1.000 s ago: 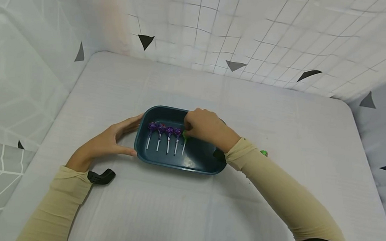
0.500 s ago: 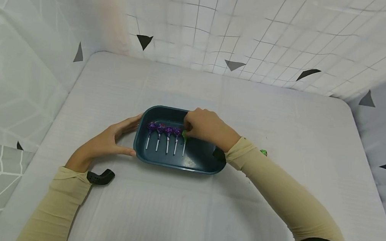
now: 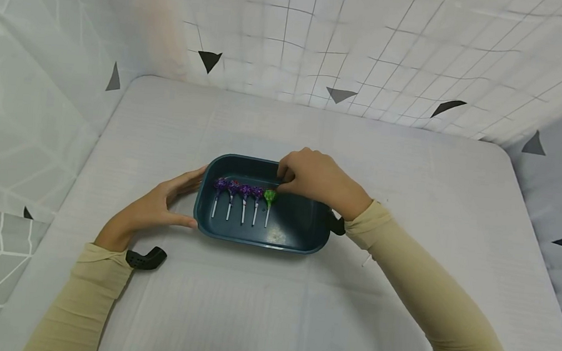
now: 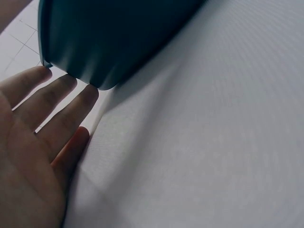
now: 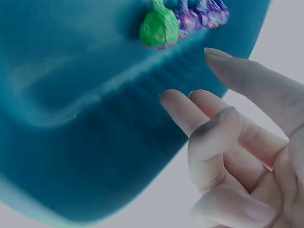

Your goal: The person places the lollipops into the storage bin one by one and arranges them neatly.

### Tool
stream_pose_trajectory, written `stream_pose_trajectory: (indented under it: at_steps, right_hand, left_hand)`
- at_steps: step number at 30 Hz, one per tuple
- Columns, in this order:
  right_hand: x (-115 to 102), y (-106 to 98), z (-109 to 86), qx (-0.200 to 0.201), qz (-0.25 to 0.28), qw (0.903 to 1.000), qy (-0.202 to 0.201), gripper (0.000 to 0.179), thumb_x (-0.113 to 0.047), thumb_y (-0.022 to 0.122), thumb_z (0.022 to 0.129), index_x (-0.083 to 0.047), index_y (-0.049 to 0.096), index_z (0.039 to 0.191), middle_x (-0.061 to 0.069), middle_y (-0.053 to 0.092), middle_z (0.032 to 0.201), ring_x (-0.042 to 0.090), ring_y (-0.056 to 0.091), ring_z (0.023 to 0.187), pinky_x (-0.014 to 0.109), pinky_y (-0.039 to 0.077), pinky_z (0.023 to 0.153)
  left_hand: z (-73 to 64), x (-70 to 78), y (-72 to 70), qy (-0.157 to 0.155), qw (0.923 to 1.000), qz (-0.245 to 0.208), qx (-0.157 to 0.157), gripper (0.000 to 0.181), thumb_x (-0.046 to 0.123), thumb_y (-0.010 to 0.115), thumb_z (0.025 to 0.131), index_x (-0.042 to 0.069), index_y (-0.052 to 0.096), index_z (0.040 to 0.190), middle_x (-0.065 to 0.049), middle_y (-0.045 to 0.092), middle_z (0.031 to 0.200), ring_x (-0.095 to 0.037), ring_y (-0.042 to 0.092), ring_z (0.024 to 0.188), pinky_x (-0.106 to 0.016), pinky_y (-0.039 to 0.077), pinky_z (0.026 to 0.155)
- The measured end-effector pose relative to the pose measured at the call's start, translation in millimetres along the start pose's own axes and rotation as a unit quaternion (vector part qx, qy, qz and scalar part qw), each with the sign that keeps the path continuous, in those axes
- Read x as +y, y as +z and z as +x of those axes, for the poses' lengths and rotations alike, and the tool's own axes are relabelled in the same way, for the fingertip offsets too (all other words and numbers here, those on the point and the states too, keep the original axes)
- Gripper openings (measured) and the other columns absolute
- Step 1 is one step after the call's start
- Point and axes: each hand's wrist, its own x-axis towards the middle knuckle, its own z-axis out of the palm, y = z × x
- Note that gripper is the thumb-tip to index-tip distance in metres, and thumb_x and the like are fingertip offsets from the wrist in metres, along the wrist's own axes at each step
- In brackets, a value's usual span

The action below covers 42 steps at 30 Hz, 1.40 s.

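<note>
A dark teal tray [image 3: 301, 227] stands on the white table, with several purple-wrapped lollipops [image 3: 245, 192] in a row, sticks toward the person. At the row's right end lies a lollipop in a green wrapper [image 3: 269, 197]. My left hand [image 3: 160, 204] steadies the tray's left end, fingers stretched and thumb apart; in the left wrist view its fingertips [image 4: 90, 92] touch the tray's edge. Over the tray's far right side hovers my right hand [image 3: 320, 182], loosely bent and holding nothing. In the right wrist view its fingers are apart from the green wrapper [image 5: 159, 28].
Near the right sleeve a thin white stick [image 3: 366, 260] shows on the table [image 3: 229, 305]; its other end is hidden under the arm. Black devices sit at the left wrist [image 3: 147, 257] and right wrist [image 3: 335, 223]. A patterned white wall cloth [image 3: 292, 43] rises behind the table.
My right hand has let go of the green lollipop and moved up and right. The green bit seen beyond the right sleeve is now hidden, and a white stick shows. The left hand stays put.
</note>
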Motion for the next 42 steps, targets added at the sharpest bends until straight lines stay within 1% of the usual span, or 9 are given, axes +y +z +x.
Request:
stream_pose_trajectory:
  at_steps: [6, 10, 16, 23, 28, 32, 35, 38, 42]
  right_hand:
    - [8, -12, -19.7, 0.024, 0.01, 0.9995, 0.017, 0.029, -0.03, 0.078, 0.093, -0.012, 0.077, 0.116, 0.001, 0.08, 0.105, 0.021, 0.074, 0.101, 0.044, 0.061, 0.083]
    - [17, -16, -32.6, 0.046, 0.029, 0.9981, 0.03, 0.027, -0.03, 0.079, 0.092, -0.014, 0.078, 0.114, 0.0, 0.08, 0.106, 0.021, 0.072, 0.104, 0.044, 0.06, 0.084]
    - [31, -21, -53.6, 0.079, 0.047, 0.9942, 0.056, 0.027, -0.028, 0.079, 0.092, -0.014, 0.078, 0.115, 0.001, 0.08, 0.108, 0.022, 0.071, 0.104, 0.043, 0.059, 0.085]
    - [53, -21, -79.9, 0.112, 0.08, 0.9869, 0.084, 0.027, -0.027, 0.078, 0.093, -0.013, 0.077, 0.116, 0.005, 0.08, 0.11, 0.022, 0.072, 0.088, 0.042, 0.058, 0.083]
    - [69, -14, -100.3, 0.134, 0.092, 0.9802, 0.113, 0.027, -0.03, 0.075, 0.094, -0.014, 0.078, 0.116, 0.006, 0.079, 0.109, 0.023, 0.07, 0.091, 0.042, 0.056, 0.082]
    - [78, -4, -113.1, 0.147, 0.069, 0.976, 0.145, 0.03, -0.03, 0.075, 0.095, -0.01, 0.076, 0.117, 0.011, 0.079, 0.111, 0.026, 0.072, 0.09, 0.046, 0.058, 0.079]
    - [82, 4, -120.9, 0.154, 0.043, 0.9727, 0.168, 0.032, -0.029, 0.076, 0.094, -0.006, 0.075, 0.117, 0.015, 0.079, 0.112, 0.03, 0.074, 0.087, 0.048, 0.058, 0.074]
    - [86, 11, -127.7, 0.159, 0.02, 0.9692, 0.187, 0.033, -0.028, 0.077, 0.093, -0.005, 0.075, 0.117, 0.017, 0.078, 0.112, 0.033, 0.074, 0.086, 0.042, 0.056, 0.064]
    - [92, 19, -136.6, 0.16, 0.008, 0.9643, 0.211, 0.036, -0.029, 0.079, 0.092, -0.004, 0.075, 0.117, 0.018, 0.078, 0.111, 0.037, 0.072, 0.085, 0.032, 0.049, 0.054]
  left_hand:
    - [0.8, 1.2, 0.9, 0.003, 1.0, -0.004, 0.001, 0.114, -0.001, 0.089, 0.076, 0.015, 0.022, 0.166, -0.018, 0.024, 0.171, 0.007, 0.036, 0.147, -0.008, 0.029, 0.12]
    - [0.4, 1.3, 0.9, 0.001, 1.0, -0.001, 0.002, 0.115, -0.002, 0.089, 0.075, 0.017, 0.022, 0.166, -0.017, 0.024, 0.171, 0.008, 0.036, 0.147, -0.007, 0.029, 0.12]
    - [-1.1, -0.1, 0.4, 0.001, 1.0, 0.006, 0.001, 0.115, -0.001, 0.089, 0.076, 0.016, 0.021, 0.167, -0.017, 0.023, 0.172, 0.008, 0.035, 0.147, -0.007, 0.029, 0.12]
    - [-2.5, 2.3, -2.2, -0.003, 1.0, 0.007, 0.005, 0.115, -0.003, 0.089, 0.075, 0.018, 0.022, 0.166, -0.015, 0.024, 0.172, 0.008, 0.035, 0.148, -0.007, 0.029, 0.12]
    - [-2.1, 2.3, -1.9, 0.004, 1.0, 0.006, 0.001, 0.115, -0.004, 0.088, 0.075, 0.017, 0.022, 0.166, -0.016, 0.024, 0.171, 0.007, 0.036, 0.148, -0.008, 0.03, 0.12]
    - [-2.3, -0.4, -1.2, 0.013, 0.9999, 0.007, 0.001, 0.113, -0.005, 0.088, 0.076, 0.014, 0.022, 0.166, -0.02, 0.023, 0.171, 0.008, 0.036, 0.148, -0.008, 0.03, 0.12]
    - [-2.1, -1.9, -0.8, 0.019, 0.9998, 0.008, -0.001, 0.113, -0.005, 0.087, 0.077, 0.013, 0.021, 0.166, -0.02, 0.023, 0.171, 0.007, 0.035, 0.148, -0.007, 0.029, 0.12]
    - [-1.7, -1.9, 0.0, 0.015, 0.9999, 0.006, -0.002, 0.113, -0.005, 0.087, 0.077, 0.013, 0.021, 0.166, -0.017, 0.023, 0.172, 0.008, 0.035, 0.148, -0.008, 0.029, 0.12]
    - [-0.6, -0.2, 1.6, 0.007, 1.0, 0.001, -0.003, 0.114, -0.005, 0.088, 0.076, 0.015, 0.021, 0.166, -0.015, 0.023, 0.172, 0.007, 0.034, 0.149, -0.008, 0.029, 0.12]
